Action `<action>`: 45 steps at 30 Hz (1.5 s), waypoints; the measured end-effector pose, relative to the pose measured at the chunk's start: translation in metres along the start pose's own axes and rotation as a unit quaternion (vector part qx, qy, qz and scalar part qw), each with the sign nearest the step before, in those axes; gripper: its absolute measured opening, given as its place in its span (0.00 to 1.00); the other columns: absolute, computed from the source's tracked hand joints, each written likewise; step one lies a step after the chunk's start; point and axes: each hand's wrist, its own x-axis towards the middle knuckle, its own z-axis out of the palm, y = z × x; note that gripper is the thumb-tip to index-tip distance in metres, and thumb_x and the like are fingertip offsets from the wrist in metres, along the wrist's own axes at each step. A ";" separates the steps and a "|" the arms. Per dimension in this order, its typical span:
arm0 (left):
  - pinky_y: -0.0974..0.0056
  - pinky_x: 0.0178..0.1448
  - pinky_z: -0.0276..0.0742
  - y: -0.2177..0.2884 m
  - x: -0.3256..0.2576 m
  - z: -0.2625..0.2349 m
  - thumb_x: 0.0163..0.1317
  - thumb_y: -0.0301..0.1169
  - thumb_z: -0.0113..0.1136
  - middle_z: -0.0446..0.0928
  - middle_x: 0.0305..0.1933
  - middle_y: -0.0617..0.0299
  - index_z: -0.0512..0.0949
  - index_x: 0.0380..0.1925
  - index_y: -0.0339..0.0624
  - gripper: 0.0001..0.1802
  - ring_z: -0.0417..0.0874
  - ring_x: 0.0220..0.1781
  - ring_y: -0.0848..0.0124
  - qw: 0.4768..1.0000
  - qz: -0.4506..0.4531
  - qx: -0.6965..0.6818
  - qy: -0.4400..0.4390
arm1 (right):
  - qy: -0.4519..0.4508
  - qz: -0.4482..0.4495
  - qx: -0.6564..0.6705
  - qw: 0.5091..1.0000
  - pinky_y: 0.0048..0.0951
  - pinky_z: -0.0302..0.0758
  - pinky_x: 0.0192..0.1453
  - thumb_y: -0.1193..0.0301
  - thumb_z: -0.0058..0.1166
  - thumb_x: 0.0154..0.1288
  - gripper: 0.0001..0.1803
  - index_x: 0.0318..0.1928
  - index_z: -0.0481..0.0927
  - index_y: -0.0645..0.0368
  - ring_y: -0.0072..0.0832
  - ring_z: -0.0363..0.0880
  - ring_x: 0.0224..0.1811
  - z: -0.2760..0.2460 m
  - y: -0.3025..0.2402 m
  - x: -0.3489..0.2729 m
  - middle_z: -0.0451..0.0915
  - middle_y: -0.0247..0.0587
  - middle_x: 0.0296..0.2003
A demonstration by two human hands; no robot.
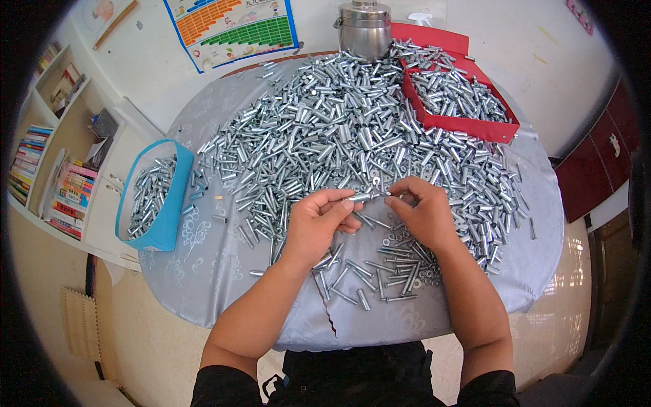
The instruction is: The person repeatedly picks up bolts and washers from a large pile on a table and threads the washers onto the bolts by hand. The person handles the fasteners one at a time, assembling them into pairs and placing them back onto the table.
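Over the near side of a big heap of metal fasteners (305, 136), my two hands meet at chest level. My left hand (317, 222) is closed, thumb and fingers pinching a silvery sleeve anchor bolt (363, 197) that points right. Facing its tip, my right hand (424, 211) is closed in a pinch around a small shiny piece, too small to name. A flat washer (376, 181) shows just beyond the bolt. Beneath and between my hands lie loose bolts (403, 268) and several nuts and washers.
A blue fabric bin (178, 197) with metal sleeves stands at the table's left. The red box (468, 125) at the back right holds more fasteners. Behind the heap is a steel pot (365, 30). A grey cloth covers the round table (203, 285); a bookshelf (74, 149) is left.
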 end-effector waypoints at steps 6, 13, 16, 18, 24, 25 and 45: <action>0.68 0.36 0.83 -0.001 0.000 0.001 0.65 0.25 0.57 0.83 0.42 0.52 0.78 0.48 0.33 0.13 0.85 0.32 0.71 1.000 -0.001 0.000 -0.005 | -0.010 0.065 0.170 0.983 0.22 0.77 0.36 0.78 0.66 0.55 0.10 0.37 0.81 0.64 0.20 0.81 0.33 0.005 -0.003 -0.002 0.82 0.35 0.32; 0.68 0.36 0.83 0.001 -0.001 0.003 0.65 0.24 0.57 0.83 0.42 0.53 0.78 0.48 0.33 0.13 0.85 0.32 0.70 1.000 -0.005 -0.003 -0.019 | -0.017 0.060 0.193 0.979 0.22 0.77 0.37 0.79 0.66 0.54 0.10 0.37 0.80 0.64 0.20 0.80 0.33 0.007 -0.002 -0.004 0.82 0.36 0.32; 0.68 0.36 0.84 0.001 -0.001 0.003 0.66 0.25 0.56 0.83 0.41 0.51 0.77 0.49 0.31 0.13 0.85 0.33 0.70 1.000 -0.006 -0.002 -0.022 | -0.009 0.059 0.217 0.974 0.21 0.77 0.37 0.79 0.66 0.54 0.11 0.38 0.80 0.64 0.20 0.80 0.33 0.008 -0.004 -0.003 0.83 0.36 0.32; 0.68 0.36 0.84 0.002 -0.001 0.004 0.66 0.25 0.56 0.83 0.41 0.51 0.76 0.49 0.30 0.13 0.85 0.33 0.70 1.000 -0.006 0.000 -0.023 | -0.012 0.047 0.209 0.977 0.21 0.76 0.38 0.78 0.66 0.55 0.11 0.39 0.81 0.64 0.19 0.80 0.34 0.008 -0.004 -0.003 0.83 0.36 0.33; 0.68 0.36 0.84 0.003 -0.002 0.004 0.66 0.24 0.56 0.83 0.41 0.51 0.76 0.49 0.29 0.13 0.85 0.33 0.69 1.000 -0.014 0.003 -0.022 | -0.045 0.060 0.181 0.981 0.21 0.76 0.38 0.78 0.65 0.56 0.11 0.41 0.82 0.65 0.19 0.80 0.33 0.004 -0.008 -0.005 0.83 0.36 0.33; 0.68 0.36 0.84 0.002 -0.002 0.004 0.66 0.24 0.56 0.83 0.40 0.51 0.76 0.49 0.29 0.14 0.85 0.33 0.69 1.000 -0.014 0.003 -0.024 | -0.047 0.063 0.189 0.979 0.21 0.76 0.37 0.78 0.65 0.56 0.11 0.41 0.82 0.65 0.19 0.80 0.33 0.004 -0.007 -0.005 0.83 0.36 0.32; 0.67 0.37 0.84 0.007 -0.004 0.006 0.66 0.24 0.56 0.83 0.40 0.50 0.77 0.49 0.30 0.14 0.85 0.33 0.68 0.999 -0.018 0.005 -0.040 | -0.126 0.060 0.184 0.973 0.21 0.73 0.35 0.72 0.62 0.63 0.09 0.39 0.80 0.65 0.17 0.76 0.31 -0.011 0.003 -0.003 0.79 0.32 0.28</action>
